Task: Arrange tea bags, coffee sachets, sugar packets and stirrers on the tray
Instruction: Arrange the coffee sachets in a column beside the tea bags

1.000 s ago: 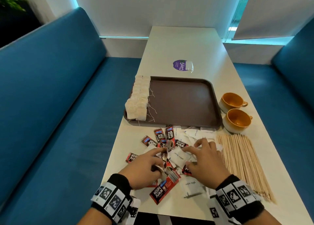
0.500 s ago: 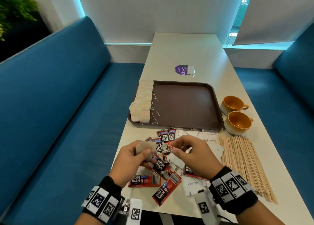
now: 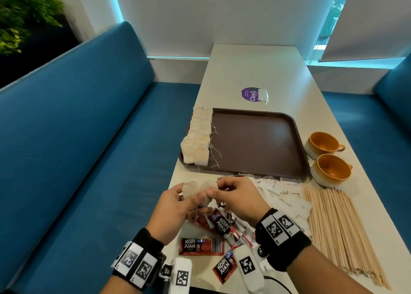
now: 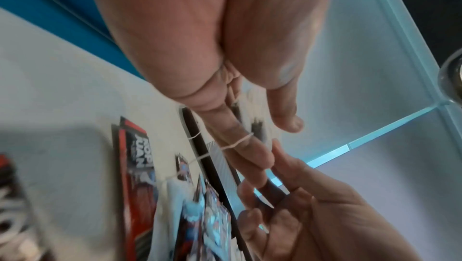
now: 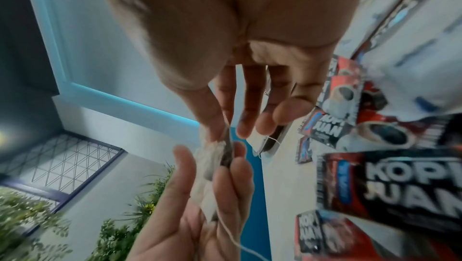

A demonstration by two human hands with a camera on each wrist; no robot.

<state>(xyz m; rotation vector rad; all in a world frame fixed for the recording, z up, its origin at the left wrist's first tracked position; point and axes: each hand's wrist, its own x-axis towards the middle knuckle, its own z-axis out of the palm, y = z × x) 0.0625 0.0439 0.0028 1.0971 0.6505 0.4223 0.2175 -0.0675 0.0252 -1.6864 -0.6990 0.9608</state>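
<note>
Coffee sachets (image 3: 201,246): I see them loose on the table's (image 3: 255,71) near end.
Left hand (image 3: 175,207): pinching a tea bag (image 3: 195,188) above the sachets.
Right hand (image 3: 239,199): pinching the same bag.
Tray (image 3: 295,138): beyond, a tea bag row (image 3: 198,138) at its left edge.

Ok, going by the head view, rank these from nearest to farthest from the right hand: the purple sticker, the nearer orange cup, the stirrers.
From the right hand:
1. Stirrers, just to its right on the table.
2. Nearer orange cup, farther right, beside the tray's near corner.
3. Purple sticker, beyond the tray's far edge.
</note>
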